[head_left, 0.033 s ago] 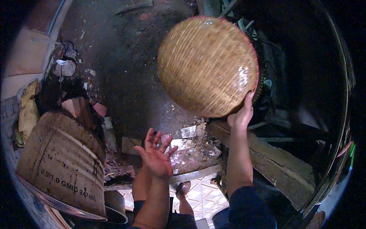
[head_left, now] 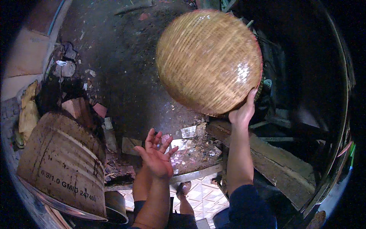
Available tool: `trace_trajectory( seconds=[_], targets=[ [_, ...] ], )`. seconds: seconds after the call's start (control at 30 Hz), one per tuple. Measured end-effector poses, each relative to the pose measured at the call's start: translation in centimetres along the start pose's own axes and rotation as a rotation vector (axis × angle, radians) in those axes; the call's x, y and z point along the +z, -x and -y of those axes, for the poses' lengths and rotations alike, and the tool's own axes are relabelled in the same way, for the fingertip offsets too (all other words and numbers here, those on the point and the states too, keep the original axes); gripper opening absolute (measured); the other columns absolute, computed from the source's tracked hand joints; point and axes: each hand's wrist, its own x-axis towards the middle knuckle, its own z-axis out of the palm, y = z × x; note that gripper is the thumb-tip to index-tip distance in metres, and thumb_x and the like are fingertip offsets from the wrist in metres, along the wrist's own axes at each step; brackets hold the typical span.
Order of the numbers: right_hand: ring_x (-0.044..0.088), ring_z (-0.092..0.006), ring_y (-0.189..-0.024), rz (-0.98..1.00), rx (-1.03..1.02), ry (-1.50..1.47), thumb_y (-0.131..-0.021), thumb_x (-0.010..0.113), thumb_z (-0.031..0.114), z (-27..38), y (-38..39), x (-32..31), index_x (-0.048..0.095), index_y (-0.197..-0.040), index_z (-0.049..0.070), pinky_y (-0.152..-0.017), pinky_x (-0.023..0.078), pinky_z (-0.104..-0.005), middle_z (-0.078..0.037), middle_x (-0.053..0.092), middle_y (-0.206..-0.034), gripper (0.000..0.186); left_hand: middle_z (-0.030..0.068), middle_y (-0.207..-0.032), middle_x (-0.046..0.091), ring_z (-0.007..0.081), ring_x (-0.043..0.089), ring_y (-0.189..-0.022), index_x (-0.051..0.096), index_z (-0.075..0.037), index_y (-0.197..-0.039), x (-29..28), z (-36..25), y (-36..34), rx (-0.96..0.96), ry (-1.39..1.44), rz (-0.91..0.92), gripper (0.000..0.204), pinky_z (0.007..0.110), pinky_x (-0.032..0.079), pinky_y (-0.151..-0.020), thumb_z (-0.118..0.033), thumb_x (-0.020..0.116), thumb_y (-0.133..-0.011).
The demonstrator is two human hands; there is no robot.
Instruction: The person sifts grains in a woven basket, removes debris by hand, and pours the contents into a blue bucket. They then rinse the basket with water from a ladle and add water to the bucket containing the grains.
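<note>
A round woven bamboo basket (head_left: 207, 63) with a reddish rim is held up at the upper middle right, its rounded underside facing me. My right hand (head_left: 243, 113) grips its lower right edge, thumb on the outer weave and the other fingers hidden behind it. To the lower left, apart from the basket, my left hand (head_left: 155, 158) is raised palm up with its fingers spread and nothing in it.
A big rusty metal drum (head_left: 63, 164) leans at the lower left, with wood blocks (head_left: 78, 108) behind it. A thick wooden plank (head_left: 274, 164) slants at the right. Dark dirt ground (head_left: 118, 76) carries scattered debris; patterned floor tiles (head_left: 207, 194) lie by my feet.
The basket has tilted slightly, showing a little more of its underside, and its top edge sits a bit higher. My left hand has hardly moved.
</note>
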Motion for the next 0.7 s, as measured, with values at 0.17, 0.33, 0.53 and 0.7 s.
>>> trace_trajectory(
  seconds=[0.17, 0.33, 0.53, 0.7],
  targets=[
    [0.043, -0.0306, -0.132, -0.137, 0.017, -0.116, -0.096, 0.050, 0.053, -2.0, -7.9, -2.5, 0.039, -0.143, 0.004, -0.109, 0.035, -0.0472, -0.010, 0.041, -0.149, 0.069, 0.0109, -0.129, 0.051, 0.0365, 0.058, -0.108, 0.045, -0.013, -0.138, 0.4, -0.3, -0.1, -0.023, -0.012, 0.016, 0.091, 0.048, 0.055, -0.077, -0.083, 0.025, -0.084],
    [0.032, -0.0358, -0.139, -0.388, 0.287, -0.065, -0.090, 0.025, 0.075, -3.0, -12.2, -7.2, 0.035, -0.148, 0.015, -0.112, 0.025, -0.0606, -0.008, 0.033, -0.154, 0.084, 0.0100, -0.127, 0.053, 0.0340, 0.060, -0.105, 0.046, -0.012, -0.137, 1.2, 0.1, 0.4, -0.080, 0.000, 0.057, 0.088, 0.046, 0.055, -0.076, -0.081, 0.023, -0.087],
    [0.032, -0.0340, -0.139, -0.305, 0.183, -0.221, -0.096, 0.026, 0.066, -3.6, -4.8, -3.6, 0.034, -0.149, 0.015, -0.113, 0.027, -0.0561, -0.009, 0.032, -0.154, 0.073, 0.0102, -0.127, 0.053, 0.0302, 0.061, -0.105, 0.048, -0.010, -0.135, 0.4, 0.6, 0.0, 0.009, -0.060, 0.052, 0.089, 0.042, 0.054, -0.076, -0.081, 0.022, -0.087],
    [0.040, -0.0331, -0.134, -0.254, 0.111, -0.177, -0.098, 0.042, 0.053, -2.9, 3.1, -2.4, 0.035, -0.146, 0.010, -0.111, 0.033, -0.0503, -0.010, 0.041, -0.148, 0.065, 0.0103, -0.127, 0.053, 0.0280, 0.060, -0.105, 0.049, -0.010, -0.134, -0.6, 0.7, 1.0, 0.020, -0.064, 0.024, 0.090, 0.040, 0.053, -0.075, -0.081, 0.021, -0.087]
  ],
)
